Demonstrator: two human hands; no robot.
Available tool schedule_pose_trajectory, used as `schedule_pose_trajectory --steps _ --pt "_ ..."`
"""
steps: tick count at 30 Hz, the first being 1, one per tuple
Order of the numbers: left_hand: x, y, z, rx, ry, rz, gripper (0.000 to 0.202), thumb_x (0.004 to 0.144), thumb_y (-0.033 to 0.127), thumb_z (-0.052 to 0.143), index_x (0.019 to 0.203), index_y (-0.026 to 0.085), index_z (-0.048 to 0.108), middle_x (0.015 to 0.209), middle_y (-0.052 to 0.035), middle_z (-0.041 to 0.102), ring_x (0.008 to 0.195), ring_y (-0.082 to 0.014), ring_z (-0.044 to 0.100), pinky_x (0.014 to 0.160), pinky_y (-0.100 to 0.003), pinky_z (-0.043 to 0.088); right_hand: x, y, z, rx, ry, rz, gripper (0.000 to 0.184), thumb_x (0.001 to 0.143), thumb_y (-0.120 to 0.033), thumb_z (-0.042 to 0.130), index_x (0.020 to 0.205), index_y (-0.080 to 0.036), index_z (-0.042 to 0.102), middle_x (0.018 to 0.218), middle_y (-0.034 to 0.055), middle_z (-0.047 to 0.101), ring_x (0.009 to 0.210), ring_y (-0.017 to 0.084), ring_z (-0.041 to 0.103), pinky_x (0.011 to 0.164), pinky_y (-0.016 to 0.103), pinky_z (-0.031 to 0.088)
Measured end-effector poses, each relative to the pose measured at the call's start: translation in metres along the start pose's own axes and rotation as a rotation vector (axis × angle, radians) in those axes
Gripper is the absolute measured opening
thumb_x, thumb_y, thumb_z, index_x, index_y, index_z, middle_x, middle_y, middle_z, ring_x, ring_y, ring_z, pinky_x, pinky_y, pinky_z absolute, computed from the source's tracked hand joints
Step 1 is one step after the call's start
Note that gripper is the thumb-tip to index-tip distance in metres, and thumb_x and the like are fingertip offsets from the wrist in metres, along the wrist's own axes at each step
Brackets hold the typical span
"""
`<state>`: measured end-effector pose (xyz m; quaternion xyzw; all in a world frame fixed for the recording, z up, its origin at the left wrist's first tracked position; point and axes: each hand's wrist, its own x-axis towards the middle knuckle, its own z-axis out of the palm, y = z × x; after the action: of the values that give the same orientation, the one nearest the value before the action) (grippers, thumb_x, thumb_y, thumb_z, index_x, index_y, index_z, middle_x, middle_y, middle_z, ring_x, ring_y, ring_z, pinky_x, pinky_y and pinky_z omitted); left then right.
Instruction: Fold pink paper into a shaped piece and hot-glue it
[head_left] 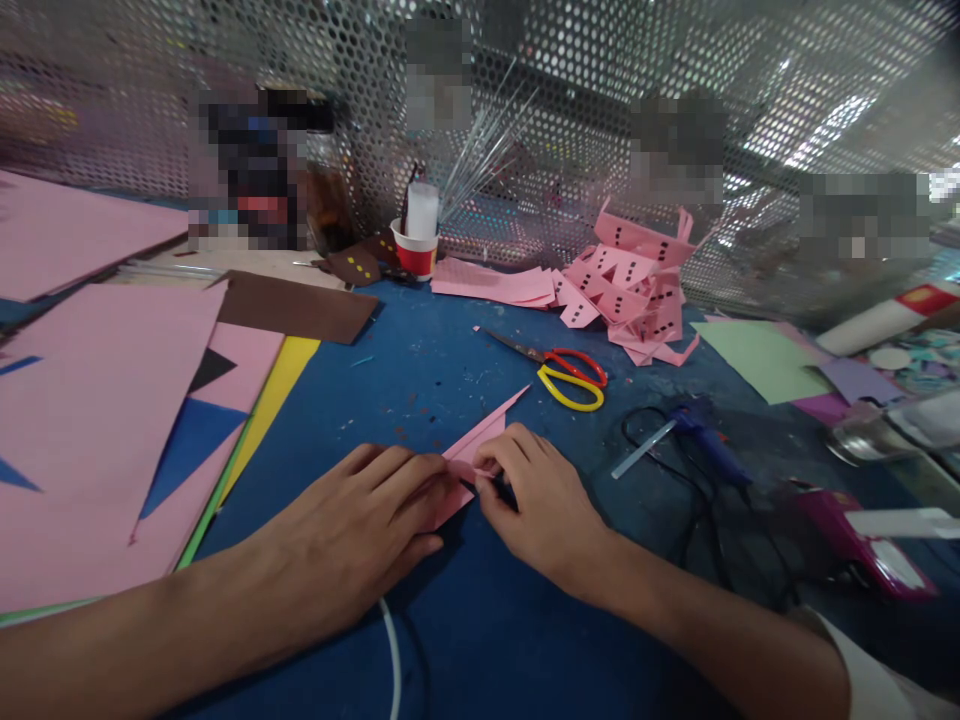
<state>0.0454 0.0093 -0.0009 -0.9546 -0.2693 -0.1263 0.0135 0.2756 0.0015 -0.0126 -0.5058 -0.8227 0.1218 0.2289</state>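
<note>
Blue tabletop (pixel 480 650), folded pink paper (pixel 489 428) held under left grip (pixel 382 505), pinched in narrow right grip (pixel 536 500)

Left hand (pixel 386 500) lies palm-down; right hand (pixel 531 500) pinches.

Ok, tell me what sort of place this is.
Probably a papercraft workspace: a blue tabletop holds scissors with red and yellow handles, a blue glue gun with its stick showing, and stacked sheets of colored paper.

Blue table (pixel 480 640) supports paper stack (pixel 90 400) at left, scissors (pixel 536 355) toward far side, blue glue gun (pixel 709 440) at right.
</note>
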Motion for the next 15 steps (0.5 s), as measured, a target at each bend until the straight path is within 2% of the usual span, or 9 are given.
schedule_pose_trajectory --steps 7,11,15 --pt "-0.0015 -0.0008 0.0016 -0.052 0.037 -0.02 0.034 0.1 0.031 0.052 0.133 0.025 0.059 0.117 -0.0089 0.064 0.1 -0.0221 0.059 0.09 -0.037 0.047 -0.0011 0.003 -0.001 -0.026 -0.046 -0.112 0.026 0.095 -0.013 0.052 0.11 -0.027 0.067 0.098 0.0034 0.059 0.091 0.018 0.055 0.08 0.034 0.045" --pt "-0.0003 0.0002 -0.0009 -0.055 0.016 -0.044 0.031 0.101 0.028 0.05 0.129 0.023 0.061 0.116 -0.0095 0.063 0.099 -0.0227 0.059 0.087 -0.037 0.049 -0.0009 0.0011 -0.0026 -0.079 -0.05 -0.137 0.034 0.093 -0.011 0.053 0.119 -0.029 0.067 0.097 0.0037 0.058 0.087 0.018 0.054 0.077 0.033 0.045" --pt "0.0005 0.0009 -0.0015 -0.03 0.005 -0.041 0.027 0.101 0.027 0.05 0.123 0.021 0.063 0.115 -0.0099 0.064 0.101 -0.0236 0.059 0.086 -0.038 0.05 -0.0009 0.0001 -0.0039 -0.151 -0.066 -0.156 0.035 0.094 -0.013 0.053 0.121 -0.03 0.067 0.097 0.0046 0.059 0.087 0.019 0.053 0.075 0.033 0.044"
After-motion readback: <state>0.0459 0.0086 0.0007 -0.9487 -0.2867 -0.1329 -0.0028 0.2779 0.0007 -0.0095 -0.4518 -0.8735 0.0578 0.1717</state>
